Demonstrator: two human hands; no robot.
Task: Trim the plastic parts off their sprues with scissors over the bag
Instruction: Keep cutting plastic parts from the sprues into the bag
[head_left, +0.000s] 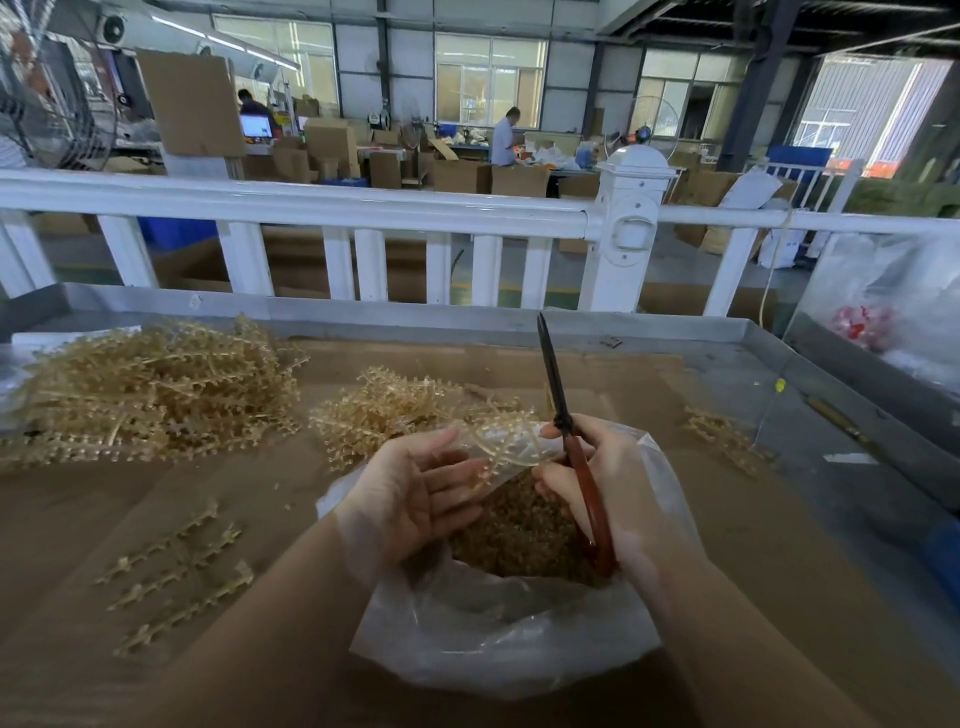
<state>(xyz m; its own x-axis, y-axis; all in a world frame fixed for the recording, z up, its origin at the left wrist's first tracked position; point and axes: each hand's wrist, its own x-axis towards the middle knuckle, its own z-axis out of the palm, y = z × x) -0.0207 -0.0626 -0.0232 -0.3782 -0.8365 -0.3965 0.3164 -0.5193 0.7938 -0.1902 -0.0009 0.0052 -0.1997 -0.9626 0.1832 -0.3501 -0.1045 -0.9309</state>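
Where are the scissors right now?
In the head view, the scissors are right of centre, gripped by the right hand above the open bag, blades closed and pointing up and away towards the white railing.

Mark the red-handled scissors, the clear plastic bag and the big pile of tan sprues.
red-handled scissors (584, 478): head view, red handle.
clear plastic bag (498, 639): head view, near wall.
big pile of tan sprues (150, 389): head view, pile's middle.

The clear plastic bag (498, 639) sits centre on the cardboard-covered surface (727, 519) (trimmed tan parts (519, 535) inside); tan sprue heaps (150, 384) lie behind-left.
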